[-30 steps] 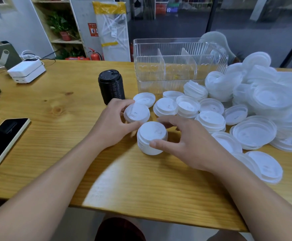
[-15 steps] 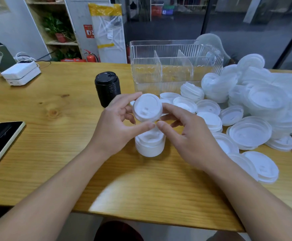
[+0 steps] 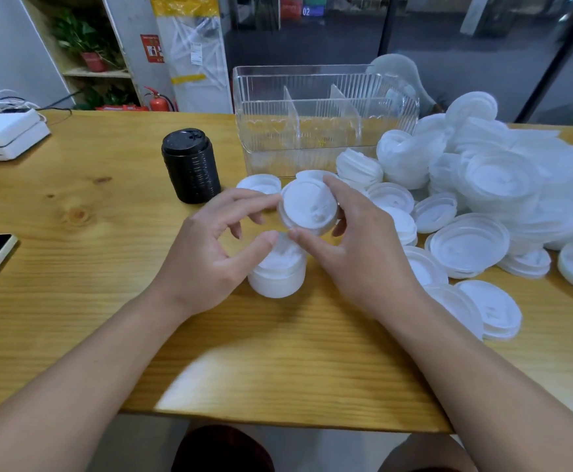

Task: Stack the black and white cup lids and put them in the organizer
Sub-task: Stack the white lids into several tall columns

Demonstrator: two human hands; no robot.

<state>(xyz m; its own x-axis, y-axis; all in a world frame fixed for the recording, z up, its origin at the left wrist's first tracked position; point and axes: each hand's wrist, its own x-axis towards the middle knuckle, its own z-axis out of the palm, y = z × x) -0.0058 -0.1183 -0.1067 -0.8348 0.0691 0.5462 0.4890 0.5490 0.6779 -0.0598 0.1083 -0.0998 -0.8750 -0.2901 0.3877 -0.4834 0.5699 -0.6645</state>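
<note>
The right hand (image 3: pixel 356 247) pinches a white lid (image 3: pixel 308 208) by its rim, above the white lid stack (image 3: pixel 277 270) on the table (image 3: pixel 74 267). The left hand (image 3: pixel 206 253) has loose, spread fingers, one fingertip touching the lid. The lid looks light, thin and probably bendable, so the rim is the best hold.

1. Organizer (image 3: pixel 326 120) stands at the back of the worktop (image 3: pixel 108 301), lid stack (image 3: pixel 191 165) just to its left
2. Loose lids (image 3: pixel 469 245) lie heaped to the right
3. Short stack (image 3: pixel 276 274) sits near the middle, between both hands, one lid (image 3: pixel 307 207) held above it
</note>
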